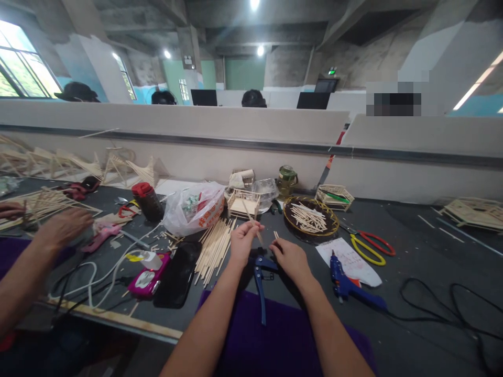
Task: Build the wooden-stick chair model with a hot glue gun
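Observation:
My left hand (242,242) is closed in a pinch on a thin wooden stick (247,209), which slants up past the fingertips. My right hand (291,257) is closed too, with the tips of short stick pieces (275,234) showing above its thumb and finger. Between and below both hands lies a blue hand cutter (260,288), handles toward me, partly over purple cloth (271,340). Left of my left hand, a pile of long wooden sticks (214,251) is spread on the dark table. A basket (288,222) of short cut sticks sits beyond my right hand.
A blue glue gun (348,283), paper (365,264) and scissors (371,248) lie at right. Small stick models (243,204) stand behind. At left are a plastic bag (192,209), red-lidded jar (147,201), phone (178,275), cables and a co-worker's arm (43,256).

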Motion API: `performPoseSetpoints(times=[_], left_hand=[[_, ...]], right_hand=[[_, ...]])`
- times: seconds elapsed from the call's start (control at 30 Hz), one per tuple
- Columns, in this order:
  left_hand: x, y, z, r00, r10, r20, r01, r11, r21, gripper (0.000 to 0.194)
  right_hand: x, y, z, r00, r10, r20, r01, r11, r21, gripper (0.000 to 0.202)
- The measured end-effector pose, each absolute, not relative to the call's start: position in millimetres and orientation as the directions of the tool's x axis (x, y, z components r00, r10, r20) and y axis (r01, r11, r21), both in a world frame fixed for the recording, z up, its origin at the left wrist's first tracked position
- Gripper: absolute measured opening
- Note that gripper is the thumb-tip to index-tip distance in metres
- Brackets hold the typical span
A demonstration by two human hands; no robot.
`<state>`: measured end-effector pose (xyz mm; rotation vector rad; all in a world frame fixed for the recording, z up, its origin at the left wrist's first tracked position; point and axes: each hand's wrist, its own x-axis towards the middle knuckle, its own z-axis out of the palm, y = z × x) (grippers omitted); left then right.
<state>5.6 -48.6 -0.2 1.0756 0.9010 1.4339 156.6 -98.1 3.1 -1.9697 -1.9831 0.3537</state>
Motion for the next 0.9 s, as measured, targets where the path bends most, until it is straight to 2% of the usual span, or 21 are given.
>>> performPoseSetpoints(times=[0.2, 0.5, 0.6, 0.73, 0.9], left_hand=[[-12.2, -37.7, 0.5, -0.165, 0.986, 0.011, -0.451, -0.085, 0.889, 0.039], [-20.2, -33.5, -1.3, -0.147, 0.985, -0.094, -0.580, -0.009, 0.814, 0.046], [-22.6, -31.1, -4.4, -0.132, 0.982, -0.134, -0.620, 0.024, 0.784, 0.044], [-22.5, -30.3, -5.7, -0.117, 0.980, -0.160, -0.630, 0.052, 0.774, 0.043], [-18.0, -35.5, 0.8, -0.131, 0.990, -0.046, -0.548, -0.034, 0.836, 0.044]], right_hand=[[159.3, -108.4, 12.3, -0.195, 0.975, -0.108, 0.903, 0.136, -0.408, 0.016], [175.9, -110.4, 14.1, -0.365, 0.909, -0.201, 0.840, 0.228, -0.492, 0.025], [180.1, -111.3, 12.5, -0.360, 0.902, -0.239, 0.856, 0.218, -0.469, 0.030], [176.7, -112.9, 14.8, -0.322, 0.924, -0.207, 0.906, 0.238, -0.350, 0.025], [172.7, -113.6, 22.5, -0.298, 0.952, -0.068, 0.889, 0.251, -0.383, 0.018]])
